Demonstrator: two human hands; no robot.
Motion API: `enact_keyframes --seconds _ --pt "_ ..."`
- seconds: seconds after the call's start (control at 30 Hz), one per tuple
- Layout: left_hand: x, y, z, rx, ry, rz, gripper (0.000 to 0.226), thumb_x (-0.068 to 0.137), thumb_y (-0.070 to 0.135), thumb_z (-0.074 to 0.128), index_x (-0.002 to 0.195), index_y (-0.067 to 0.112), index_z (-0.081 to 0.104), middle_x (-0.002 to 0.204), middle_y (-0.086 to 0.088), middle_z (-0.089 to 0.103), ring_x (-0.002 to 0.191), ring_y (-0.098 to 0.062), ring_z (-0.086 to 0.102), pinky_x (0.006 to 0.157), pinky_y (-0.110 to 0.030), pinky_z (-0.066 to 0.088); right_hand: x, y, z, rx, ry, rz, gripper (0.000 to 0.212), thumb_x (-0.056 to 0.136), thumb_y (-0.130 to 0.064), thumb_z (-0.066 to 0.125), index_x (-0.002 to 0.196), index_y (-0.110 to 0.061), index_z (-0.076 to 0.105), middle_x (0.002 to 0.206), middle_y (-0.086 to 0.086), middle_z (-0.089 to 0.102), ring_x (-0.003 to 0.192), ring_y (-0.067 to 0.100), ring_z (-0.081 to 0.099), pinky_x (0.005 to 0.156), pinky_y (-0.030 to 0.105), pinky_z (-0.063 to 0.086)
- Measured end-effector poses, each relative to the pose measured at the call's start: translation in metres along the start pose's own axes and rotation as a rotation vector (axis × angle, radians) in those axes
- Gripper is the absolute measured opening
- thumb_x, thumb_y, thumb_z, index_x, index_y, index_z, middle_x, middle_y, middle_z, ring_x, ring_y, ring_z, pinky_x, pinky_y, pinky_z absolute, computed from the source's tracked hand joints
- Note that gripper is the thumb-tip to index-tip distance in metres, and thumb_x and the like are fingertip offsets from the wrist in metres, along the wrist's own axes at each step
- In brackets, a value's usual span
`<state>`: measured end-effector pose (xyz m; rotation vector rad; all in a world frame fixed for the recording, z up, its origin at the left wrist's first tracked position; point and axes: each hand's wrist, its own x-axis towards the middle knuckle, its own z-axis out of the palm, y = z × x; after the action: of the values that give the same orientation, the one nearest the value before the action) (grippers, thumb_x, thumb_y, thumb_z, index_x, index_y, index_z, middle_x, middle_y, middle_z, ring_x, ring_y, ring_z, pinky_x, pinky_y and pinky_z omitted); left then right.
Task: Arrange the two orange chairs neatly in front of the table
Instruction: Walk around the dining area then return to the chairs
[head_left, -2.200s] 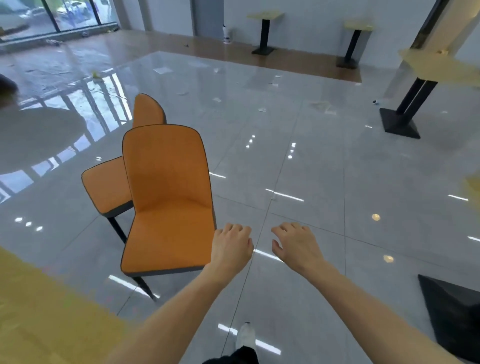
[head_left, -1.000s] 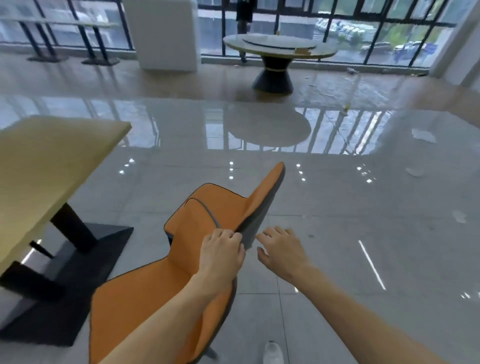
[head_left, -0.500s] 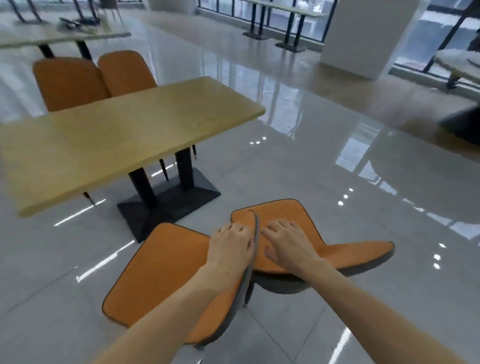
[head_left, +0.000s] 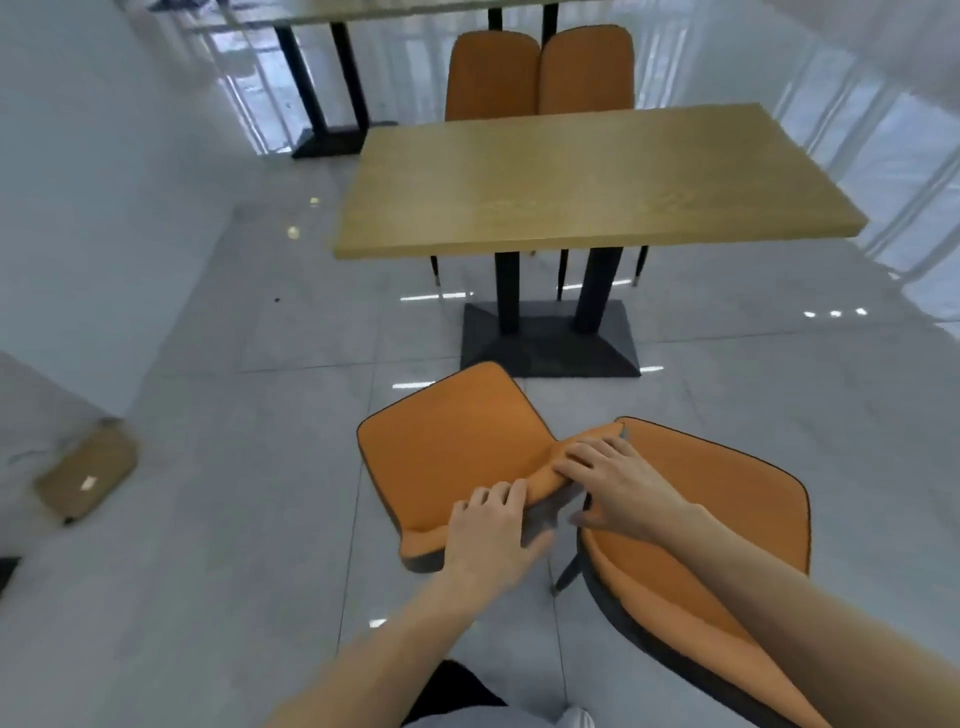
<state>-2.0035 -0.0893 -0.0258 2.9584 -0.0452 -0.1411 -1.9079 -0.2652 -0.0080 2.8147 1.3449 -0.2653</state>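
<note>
Two chairs: left chair and right chair stand on the floor, on the near side of the tabletop, not yet tucked under it.
Left chair position: just short of the black pedestal base; its front seat edge nearly reaches that base.
Right chair position: beside the left chair and farther back from the base; the two backrest tops meet or nearly meet at the centre.
Left hand: grip wrapped over the top of the left chair's backrest, fingers on the orange front, thumb side on the grey back.
Right hand: fingers laid over the backrest top where the two chairs meet, thumb hooked below; which chair it clamps I cannot tell for certain.
Reason for hold: probably, one hand per backrest allows both chairs to be steered together.
Orientation: the seats point towards the tabletop but splay apart, the left one angled left of the base and the right one angled right.
Long axis: back-to-front line of each seat, not yet parallel.
Reference: far chairs behind the tabletop stand side by side, square to its edge.
</note>
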Motion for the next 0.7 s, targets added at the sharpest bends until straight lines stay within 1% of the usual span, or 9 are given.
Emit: enact_keyframes --seconds 0.07,0.17,0.2,0.23,0.3,0.33,0.43,0.57,0.7 --pt "0.000 0.003 0.007 0.029 -0.014 -0.089 0.060 0.063 0.057 0.076 0.107 0.018 0.062 0.092 -0.002 0.072 0.079 -0.025 0.069 0.061 -0.036 0.054 0.008 0.011 0.005 0.013 -0.023 -0.030 0.060 0.078 -0.046 0.066 0.130 -0.024 0.047 0.135 0.003 0.050 0.129 0.024 0.041 0.109 0.042 0.028" --pt "0.001 -0.003 0.012 0.005 -0.021 -0.201 0.061 0.077 0.053 0.068 0.125 0.019 0.052 0.110 -0.003 0.067 0.097 -0.026 0.064 0.077 -0.038 0.051 0.020 0.021 0.012 0.037 -0.039 -0.040 0.059 0.076 -0.044 0.069 0.127 -0.022 0.050 0.130 0.001 0.056 0.124 0.023 0.046 0.106 0.042 0.031" --pt "0.003 -0.006 0.015 0.011 -0.010 -0.211 0.059 0.078 0.052 0.068 0.124 0.020 0.052 0.107 -0.002 0.067 0.095 -0.025 0.064 0.075 -0.037 0.051 0.023 0.022 0.014 0.030 -0.028 -0.032 0.054 0.073 -0.041 0.071 0.120 -0.021 0.055 0.122 0.000 0.060 0.118 0.023 0.052 0.101 0.040 0.035" --pt "0.004 -0.009 0.016 0.008 0.001 -0.212 0.056 0.075 0.052 0.070 0.119 0.020 0.055 0.099 -0.001 0.069 0.086 -0.024 0.066 0.068 -0.035 0.053 0.025 0.023 0.017 0.011 -0.008 -0.013 0.046 0.068 -0.038 0.075 0.108 -0.020 0.059 0.109 0.000 0.065 0.108 0.023 0.058 0.094 0.039 0.040" --pt "0.005 -0.011 0.019 0.024 0.004 -0.182 0.048 0.064 0.050 0.078 0.100 0.021 0.063 0.075 0.002 0.069 0.062 -0.019 0.066 0.048 -0.029 0.054 0.027 0.022 0.023 0.012 0.030 0.050 0.036 0.056 -0.028 0.082 0.082 -0.017 0.061 0.084 0.001 0.069 0.086 0.024 0.065 0.080 0.038 0.047" --pt "0.006 -0.013 0.023 0.047 0.035 -0.158 0.044 0.059 0.048 0.081 0.091 0.022 0.065 0.065 0.004 0.067 0.053 -0.016 0.064 0.041 -0.026 0.051 0.028 0.021 0.026 0.022 0.039 0.065 0.035 0.051 -0.023 0.084 0.075 -0.016 0.060 0.077 0.001 0.069 0.079 0.025 0.066 0.077 0.038 0.048" --pt "0.009 -0.016 0.027 0.079 0.113 -0.120 0.038 0.049 0.038 0.085 0.079 0.023 0.066 0.054 0.007 0.061 0.043 -0.013 0.058 0.035 -0.021 0.045 0.031 0.023 0.036 0.025 0.109 0.060 0.030 0.048 -0.013 0.083 0.067 -0.016 0.060 0.066 0.002 0.069 0.068 0.025 0.066 0.075 0.038 0.053" --pt "0.018 -0.022 0.027 0.116 0.176 -0.092 0.039 0.044 0.037 0.088 0.076 0.023 0.069 0.051 0.008 0.061 0.042 -0.011 0.057 0.035 -0.018 0.042 0.041 0.030 0.043 0.007 0.158 0.044 0.024 0.054 -0.009 0.078 0.062 -0.018 0.057 0.059 -0.001 0.066 0.060 0.022 0.062 0.073 0.034 0.051" --pt "0.043 -0.029 0.022 0.127 0.207 -0.070 0.037 0.047 0.036 0.087 0.076 0.023 0.068 0.051 0.008 0.060 0.042 -0.010 0.056 0.034 -0.018 0.038 0.057 0.043 0.043 -0.006 0.199 0.102 0.022 0.054 -0.005 0.073 0.061 -0.018 0.057 0.057 -0.001 0.065 0.060 0.023 0.061 0.070 0.034 0.047"
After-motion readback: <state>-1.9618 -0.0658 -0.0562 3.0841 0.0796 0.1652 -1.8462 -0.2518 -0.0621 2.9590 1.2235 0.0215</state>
